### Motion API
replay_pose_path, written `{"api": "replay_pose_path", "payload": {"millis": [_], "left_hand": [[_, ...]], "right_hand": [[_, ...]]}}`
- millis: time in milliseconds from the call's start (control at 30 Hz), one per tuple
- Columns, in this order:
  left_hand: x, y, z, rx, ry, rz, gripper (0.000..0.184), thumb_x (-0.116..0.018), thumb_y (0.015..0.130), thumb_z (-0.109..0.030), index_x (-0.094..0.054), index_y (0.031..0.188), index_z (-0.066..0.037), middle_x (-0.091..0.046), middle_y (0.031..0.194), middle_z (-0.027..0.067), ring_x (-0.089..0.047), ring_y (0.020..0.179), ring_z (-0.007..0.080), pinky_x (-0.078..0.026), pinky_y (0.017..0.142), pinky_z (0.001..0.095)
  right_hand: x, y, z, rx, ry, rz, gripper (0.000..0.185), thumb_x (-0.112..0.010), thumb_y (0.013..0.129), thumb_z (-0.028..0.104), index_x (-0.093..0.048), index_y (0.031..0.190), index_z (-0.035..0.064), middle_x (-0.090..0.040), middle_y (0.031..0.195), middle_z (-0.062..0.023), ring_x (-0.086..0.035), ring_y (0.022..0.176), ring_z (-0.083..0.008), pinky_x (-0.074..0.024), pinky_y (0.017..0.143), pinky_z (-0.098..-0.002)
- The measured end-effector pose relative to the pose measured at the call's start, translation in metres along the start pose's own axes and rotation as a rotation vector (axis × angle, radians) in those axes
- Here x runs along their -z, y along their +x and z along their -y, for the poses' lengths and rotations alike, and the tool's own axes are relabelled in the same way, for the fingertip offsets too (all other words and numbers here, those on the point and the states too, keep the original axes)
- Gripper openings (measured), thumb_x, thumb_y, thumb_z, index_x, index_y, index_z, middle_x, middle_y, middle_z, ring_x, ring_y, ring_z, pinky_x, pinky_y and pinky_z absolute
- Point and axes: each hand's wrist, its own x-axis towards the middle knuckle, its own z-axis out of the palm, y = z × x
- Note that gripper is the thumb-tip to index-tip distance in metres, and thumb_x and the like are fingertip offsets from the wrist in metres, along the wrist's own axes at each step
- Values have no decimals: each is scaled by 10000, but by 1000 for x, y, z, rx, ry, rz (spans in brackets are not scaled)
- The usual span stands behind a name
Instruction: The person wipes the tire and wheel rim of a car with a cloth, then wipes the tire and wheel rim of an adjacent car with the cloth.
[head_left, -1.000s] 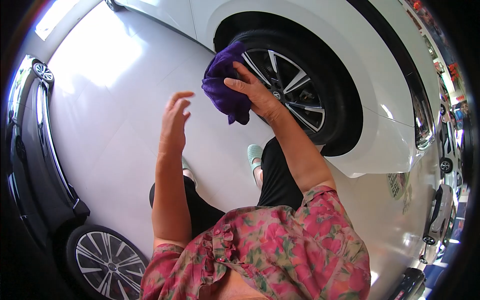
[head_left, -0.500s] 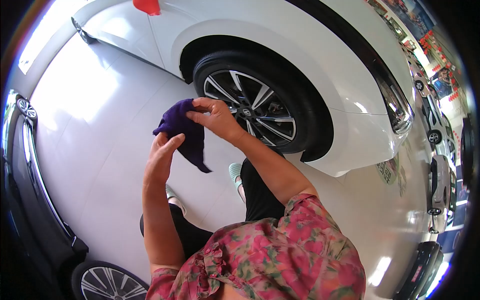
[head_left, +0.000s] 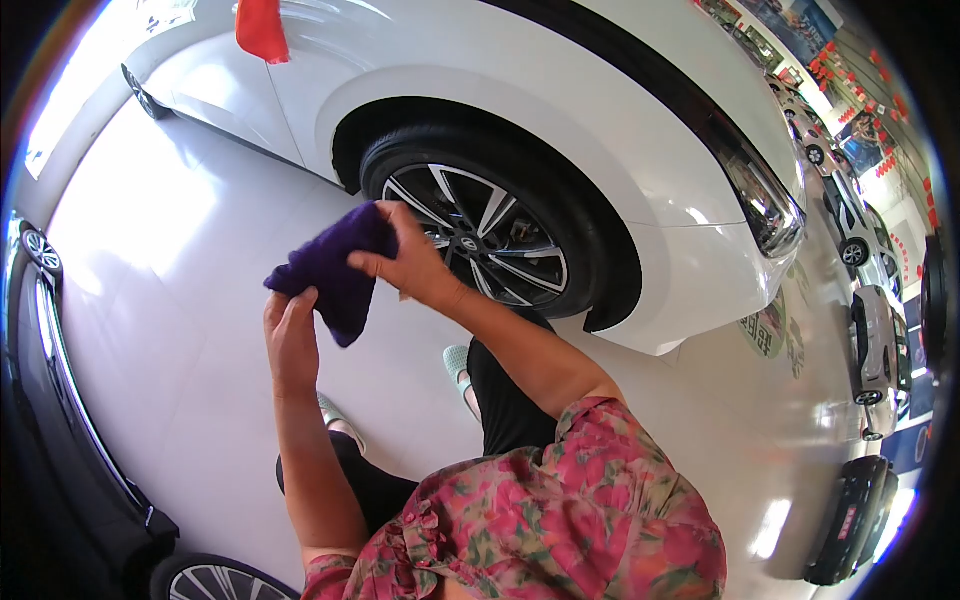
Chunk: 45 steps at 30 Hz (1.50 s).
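A purple cloth hangs folded between my two hands, above the floor and in front of a white car's front wheel. My left hand pinches its lower left edge between thumb and fingers. At the upper right corner of the cloth, my right hand grips it, thumb toward me. That hand overlaps the near side of the wheel in the view; whether it touches the tyre does not show, though the cloth seems apart from it.
The white car fills the upper middle, with a red thing on its side. A dark car stands at the left. More cars line the right. Pale glossy tiles cover the floor.
Both hands and the cloth have shifted slightly left in view. The cloth is now stretched wider between the hands, and its hanging corner is shorter. The whole view has tilted a little.
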Motion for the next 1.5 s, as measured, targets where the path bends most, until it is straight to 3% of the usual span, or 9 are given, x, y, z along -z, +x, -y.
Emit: {"api": "replay_pose_path", "payload": {"millis": [133,367,467,633,733,933,1033,1267,1500], "left_hand": [[-3,-1,-6,-10,-243,153,423,-509,910,-85,-492,1311,48,-566,1279,147,-520,1212,253,-383,1045,407],[7,-1,9,212,-170,186,382,-544,907,-83,-497,1277,-1,-541,1039,28,-536,1015,124,-445,958,287],[-26,-15,-6,274,-7,-28,405,-586,915,-106,-517,1301,-1,-531,1018,-8,-507,935,85,-425,948,266],[-22,-10,-22,259,296,172,395,-564,906,-234,-599,1269,-82,-518,927,-72,-467,898,20,-388,961,259],[-22,-11,-20,240,297,161,315,-553,914,-226,-638,1191,-103,-499,953,-60,-420,886,43,-356,893,242],[-24,1,-3,193,315,112,247,-531,925,-197,-648,1096,-62,-414,823,-50,-346,776,65,-322,723,219],[-26,5,3,243,300,127,279,-533,922,-270,-653,1084,-77,-538,985,-1,-431,937,110,-362,913,282],[-33,7,17,291,319,151,270,-524,938,-258,-655,1068,-62,-547,961,13,-438,924,119,-360,902,276],[-27,16,30,223,399,119,246,-519,935,-219,-643,1065,-52,-561,960,13,-468,955,123,-365,923,277]], "right_hand": [[-13,-13,26,-178,337,331,998,-833,758,290,-193,1484,46,-478,1367,-158,-479,1240,-237,-368,1080,-359],[-9,-6,30,-431,630,306,442,-718,847,209,-585,1214,2,-654,1097,-64,-589,1001,-137,-466,940,-305],[4,-1,25,-396,448,62,358,-695,833,192,-635,1136,10,-679,1002,-55,-610,910,-129,-494,856,-304],[61,16,34,-144,-52,-522,542,-718,863,225,-503,1275,-54,-645,1137,-145,-618,1021,-206,-479,927,-307],[95,23,5,199,-608,-646,688,-733,800,200,-421,1380,1,-554,1276,-231,-568,1147,-386,-472,965,-421],[114,50,-19,294,-1326,-470,580,-754,761,174,-507,1258,8,-574,1194,-180,-543,1098,-398,-497,923,-432],[104,80,-23,273,-1478,-439,518,-761,766,241,-537,1157,-13,-592,1120,-179,-567,1072,-369,-514,899,-404],[70,157,-67,-18,-1508,-41,297,-636,843,287,-589,1005,42,-637,1040,-146,-633,943,-307,-557,742,-417],[14,186,-106,384,-1631,3,165,-517,877,171,-627,969,90,-625,1009,-96,-597,1005,-250,-546,753,-370]]}}
